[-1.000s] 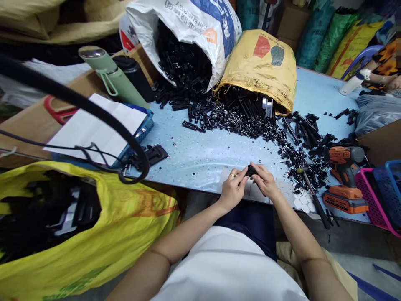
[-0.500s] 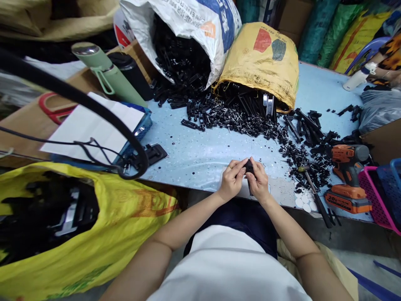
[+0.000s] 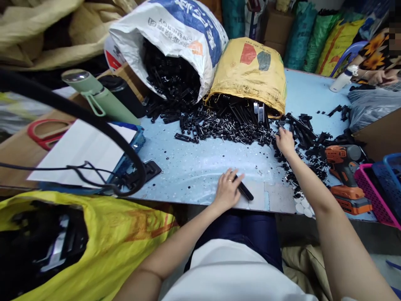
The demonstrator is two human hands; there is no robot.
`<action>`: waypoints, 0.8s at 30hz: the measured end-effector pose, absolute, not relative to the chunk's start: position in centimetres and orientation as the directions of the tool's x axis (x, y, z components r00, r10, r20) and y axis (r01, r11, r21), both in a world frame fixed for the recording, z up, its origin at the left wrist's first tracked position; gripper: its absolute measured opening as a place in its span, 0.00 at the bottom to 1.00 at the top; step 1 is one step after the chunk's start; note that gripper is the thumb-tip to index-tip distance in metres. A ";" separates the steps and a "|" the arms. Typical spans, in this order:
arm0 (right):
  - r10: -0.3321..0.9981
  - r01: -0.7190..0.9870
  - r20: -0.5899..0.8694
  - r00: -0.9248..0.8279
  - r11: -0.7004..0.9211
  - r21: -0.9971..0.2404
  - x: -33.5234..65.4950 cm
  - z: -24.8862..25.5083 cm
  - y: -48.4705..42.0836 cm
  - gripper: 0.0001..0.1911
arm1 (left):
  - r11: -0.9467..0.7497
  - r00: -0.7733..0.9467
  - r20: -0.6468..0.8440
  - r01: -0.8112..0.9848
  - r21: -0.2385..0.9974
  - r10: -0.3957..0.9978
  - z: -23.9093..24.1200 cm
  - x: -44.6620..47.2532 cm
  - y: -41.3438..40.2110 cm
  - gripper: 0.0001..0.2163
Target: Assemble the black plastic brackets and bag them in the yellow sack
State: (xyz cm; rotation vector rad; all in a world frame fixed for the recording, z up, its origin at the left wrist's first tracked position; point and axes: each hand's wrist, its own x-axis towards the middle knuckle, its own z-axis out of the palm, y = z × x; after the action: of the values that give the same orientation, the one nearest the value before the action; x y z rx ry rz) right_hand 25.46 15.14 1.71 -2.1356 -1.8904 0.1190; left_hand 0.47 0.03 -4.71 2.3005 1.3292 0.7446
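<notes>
At lower centre, the left hand [image 3: 228, 190] lay loosely spread over a slim black bar [image 3: 246, 191], the right hand [image 3: 285, 143], grip unclear, among small black parts [image 3: 241, 131], many seemingly left.

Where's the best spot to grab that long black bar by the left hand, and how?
Probably pinch the long black bar across its width near its free end, coming from the right. It's slim and slants over the blue table, with the left hand over its other end.
</notes>
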 end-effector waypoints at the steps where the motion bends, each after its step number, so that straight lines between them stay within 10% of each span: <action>1: 0.975 0.956 0.132 0.176 -0.138 -0.257 26.5 2.1 16.4 0.24 | -0.594 0.560 0.233 0.642 0.486 0.795 -4.2 0.5 0.3 0.21; 4: 0.966 0.948 0.105 0.238 -0.207 -0.239 28.1 2.8 18.4 0.21 | -0.758 0.778 0.097 0.565 0.327 0.621 -3.1 0.9 1.1 0.18; 9: 0.983 0.963 0.069 0.169 -0.150 -0.222 26.9 3.4 16.2 0.17 | -0.590 0.605 -0.016 0.782 0.201 0.796 -3.1 0.7 1.3 0.18; 13: 0.966 0.938 -0.103 -0.238 0.201 -0.281 24.6 3.2 8.9 0.14 | -0.527 0.567 -0.067 0.799 0.290 0.821 -3.0 -0.2 1.4 0.15; 17: 0.661 0.743 -0.339 -0.669 0.606 -0.285 22.3 2.2 1.4 0.14 | -0.554 0.625 -0.065 0.732 0.397 0.778 -2.4 -0.7 1.5 0.16; 24: 0.768 0.838 -0.394 -0.505 0.546 -0.009 19.7 1.7 -1.2 0.17 | -0.592 0.658 -0.042 0.702 0.396 0.752 -1.9 -0.2 1.1 0.26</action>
State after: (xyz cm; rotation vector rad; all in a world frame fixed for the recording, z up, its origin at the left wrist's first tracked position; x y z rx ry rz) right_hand 19.70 -1.18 1.74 -1.6532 -3.0566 0.3533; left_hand -0.19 1.06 -1.91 2.4969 1.1458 0.1821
